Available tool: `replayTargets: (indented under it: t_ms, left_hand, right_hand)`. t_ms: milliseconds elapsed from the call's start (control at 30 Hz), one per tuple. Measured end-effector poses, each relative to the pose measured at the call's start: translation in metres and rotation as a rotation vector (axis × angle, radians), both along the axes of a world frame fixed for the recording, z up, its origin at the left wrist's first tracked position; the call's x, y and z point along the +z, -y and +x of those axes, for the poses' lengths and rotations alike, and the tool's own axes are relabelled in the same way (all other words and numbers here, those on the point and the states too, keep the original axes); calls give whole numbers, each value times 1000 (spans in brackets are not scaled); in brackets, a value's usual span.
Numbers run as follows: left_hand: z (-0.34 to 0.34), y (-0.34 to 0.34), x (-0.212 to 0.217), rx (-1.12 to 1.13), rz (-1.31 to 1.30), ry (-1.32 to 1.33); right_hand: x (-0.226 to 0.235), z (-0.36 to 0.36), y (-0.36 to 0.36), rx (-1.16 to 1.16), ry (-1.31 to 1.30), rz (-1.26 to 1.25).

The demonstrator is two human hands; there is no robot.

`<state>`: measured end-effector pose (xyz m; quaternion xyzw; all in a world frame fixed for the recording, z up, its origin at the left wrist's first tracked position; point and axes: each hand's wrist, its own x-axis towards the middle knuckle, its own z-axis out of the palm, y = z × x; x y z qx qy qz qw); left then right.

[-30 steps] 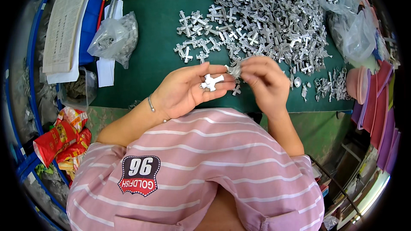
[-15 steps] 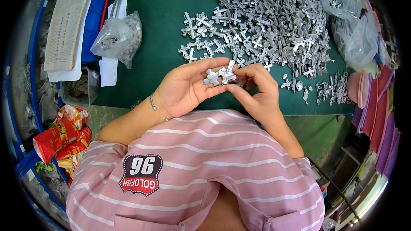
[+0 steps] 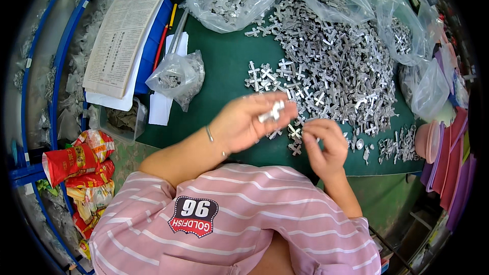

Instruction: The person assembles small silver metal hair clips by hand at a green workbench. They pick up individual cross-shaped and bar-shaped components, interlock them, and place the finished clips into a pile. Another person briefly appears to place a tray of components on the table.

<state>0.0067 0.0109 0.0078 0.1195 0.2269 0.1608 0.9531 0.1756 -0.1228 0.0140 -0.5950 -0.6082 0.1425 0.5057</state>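
My left hand (image 3: 244, 125) is over the table at the near edge of the pile, palm partly up and blurred by motion. A silver metal cross pendant (image 3: 271, 112) lies in it, against the fingers. My right hand (image 3: 326, 146) is to the right of it, thumb and forefinger apart, with nothing visible between them. Just left of its thumb are loose crosses (image 3: 294, 140) on the green table. A big heap of silver crosses (image 3: 336, 66) spreads beyond both hands. Small metal pieces (image 3: 360, 144) and a cluster of thin ones (image 3: 399, 145) lie to the right.
Clear plastic bags of metal parts stand at the back (image 3: 232, 0) and right (image 3: 428, 89). On the left are a smaller bag (image 3: 178, 79), a blue tray (image 3: 153, 35) with printed sheets (image 3: 125, 46), and a clear tub (image 3: 122, 122). Pink stacked bowls (image 3: 427, 140) border the right.
My hands have come apart. The left has swung up and away with a cross pendant, while the right stays lower right. Loose crosses now show between them. The whole view has shifted.
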Motion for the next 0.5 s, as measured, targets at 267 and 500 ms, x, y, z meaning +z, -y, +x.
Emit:
replayTargets:
  t_ms: [267, 500]
  left_hand:
    - [1, -121, 28, 384, 114, 260]
    - [12, -40, -5, 105, 36, -13]
  right_hand:
    - [-3, 33, 22, -361, -19, -96]
    - [-24, 32, 11, -366, 211, -255]
